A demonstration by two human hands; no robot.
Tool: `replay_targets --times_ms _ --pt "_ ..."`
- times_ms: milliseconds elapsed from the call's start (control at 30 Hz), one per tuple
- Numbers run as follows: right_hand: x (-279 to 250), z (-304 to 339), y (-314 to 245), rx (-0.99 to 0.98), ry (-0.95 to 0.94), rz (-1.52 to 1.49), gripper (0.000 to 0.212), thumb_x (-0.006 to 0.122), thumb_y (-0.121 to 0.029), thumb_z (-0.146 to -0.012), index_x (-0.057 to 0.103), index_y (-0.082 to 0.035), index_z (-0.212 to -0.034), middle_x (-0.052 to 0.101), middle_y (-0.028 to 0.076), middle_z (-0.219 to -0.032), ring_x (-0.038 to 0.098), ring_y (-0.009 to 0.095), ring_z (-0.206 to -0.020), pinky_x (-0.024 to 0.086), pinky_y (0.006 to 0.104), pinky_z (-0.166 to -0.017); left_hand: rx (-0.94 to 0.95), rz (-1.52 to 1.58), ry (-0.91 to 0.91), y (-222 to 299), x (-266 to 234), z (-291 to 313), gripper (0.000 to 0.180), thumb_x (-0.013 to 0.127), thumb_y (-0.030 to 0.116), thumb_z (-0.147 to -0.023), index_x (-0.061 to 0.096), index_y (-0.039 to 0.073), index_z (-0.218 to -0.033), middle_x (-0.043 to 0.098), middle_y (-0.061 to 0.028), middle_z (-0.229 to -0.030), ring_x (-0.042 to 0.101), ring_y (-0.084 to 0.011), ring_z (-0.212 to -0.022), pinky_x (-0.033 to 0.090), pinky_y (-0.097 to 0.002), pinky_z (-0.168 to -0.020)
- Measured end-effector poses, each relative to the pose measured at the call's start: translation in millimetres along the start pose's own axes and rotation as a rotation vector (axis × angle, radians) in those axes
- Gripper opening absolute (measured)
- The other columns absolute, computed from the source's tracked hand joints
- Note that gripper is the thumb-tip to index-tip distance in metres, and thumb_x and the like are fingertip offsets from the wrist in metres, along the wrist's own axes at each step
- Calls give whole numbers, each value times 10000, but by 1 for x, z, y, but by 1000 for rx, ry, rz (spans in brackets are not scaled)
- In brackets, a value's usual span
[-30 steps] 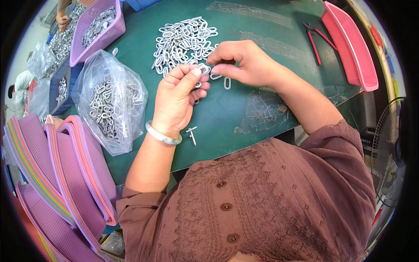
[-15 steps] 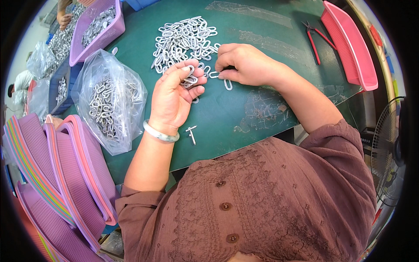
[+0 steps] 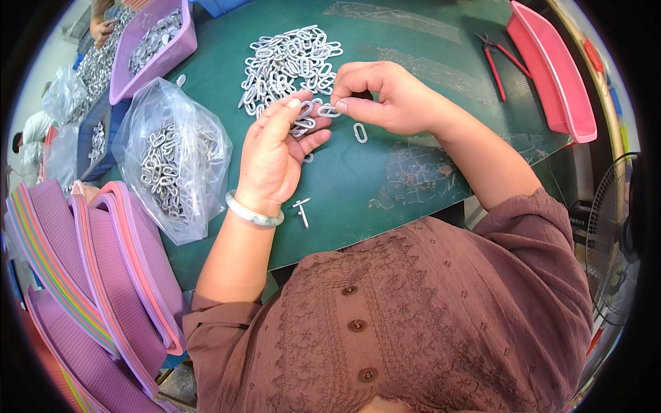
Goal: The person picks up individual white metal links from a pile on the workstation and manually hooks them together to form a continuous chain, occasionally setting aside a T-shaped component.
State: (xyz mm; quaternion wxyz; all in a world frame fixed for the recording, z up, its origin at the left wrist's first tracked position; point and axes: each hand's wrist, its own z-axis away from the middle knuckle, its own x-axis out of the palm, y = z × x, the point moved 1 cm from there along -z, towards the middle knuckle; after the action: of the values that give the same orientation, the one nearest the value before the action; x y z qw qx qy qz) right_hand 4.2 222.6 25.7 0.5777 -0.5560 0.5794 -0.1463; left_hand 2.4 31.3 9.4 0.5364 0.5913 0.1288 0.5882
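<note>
Several grey oval chain links [image 3: 301, 126] lie in my left hand [image 3: 272, 148], held between the thumb and curled fingers. Beside it, my right hand [image 3: 382, 96] pinches a single oval link [image 3: 329, 111] between thumb and forefinger, close against the left fingertips. A heap of the same links [image 3: 289, 62] spreads on the green table just beyond both hands. One loose link [image 3: 360, 133] lies below my right hand, and another [image 3: 308, 158] sits by the left palm's edge. Two small metal pieces [image 3: 303, 213] rest near my left wrist.
A clear plastic bag of links [image 3: 172, 165] stands at the left, near stacked purple baskets [image 3: 131, 268]. Behind it is a purple basket of metal parts [image 3: 155, 48]. Red-handled pliers [image 3: 494, 69] and a pink basket [image 3: 551, 76] lie at the right. Another person's hand [image 3: 103, 31] shows far left.
My right hand has lifted a link off the table and brought it left to my left hand. My left fingers have opened slightly. The loose link below stays put.
</note>
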Motion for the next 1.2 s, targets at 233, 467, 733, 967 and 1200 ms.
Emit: replay_targets --times_ms 233,467,733,967,1200 --pt "4 1 0 267 -56 -165 125 572 -104 -818 586 20 -806 521 -7 -733 460 69 -684 381 226 -599 -95 -46 -62 -1 3 4 156 527 166 -871 557 33 -947 602 -88 -830 599 -178 -741 502 -280 -649" --pt "-7 3 3 199 -133 -14 110 611 -78 -767 595 8 -833 532 31 -742 495 112 -671 407 251 -602 -93 -48 -51 -1 2 4 84 557 130 -853 561 49 -875 610 -83 -808 601 -165 -709 496 -269 -622" --pt "-13 9 5 -26 -347 273 205 657 -8 -639 610 -27 -838 511 78 -788 517 252 -720 426 331 -644 -82 -47 -86 -1 0 4 120 478 154 -891 545 56 -911 612 -101 -907 597 -171 -780 489 -258 -652" --pt "-12 8 2 18 -353 306 156 656 -9 -632 554 -17 -750 507 88 -770 526 267 -736 420 346 -637 -85 -21 -98 -1 0 3 133 455 141 -895 527 36 -934 610 -121 -928 600 -188 -809 497 -273 -669" --pt "-14 6 -1 63 -306 219 144 627 0 -657 494 -11 -713 500 72 -730 501 241 -678 420 312 -602 -86 49 -36 1 3 3 80 476 87 -857 527 29 -879 612 -147 -908 615 -219 -782 518 -300 -644"
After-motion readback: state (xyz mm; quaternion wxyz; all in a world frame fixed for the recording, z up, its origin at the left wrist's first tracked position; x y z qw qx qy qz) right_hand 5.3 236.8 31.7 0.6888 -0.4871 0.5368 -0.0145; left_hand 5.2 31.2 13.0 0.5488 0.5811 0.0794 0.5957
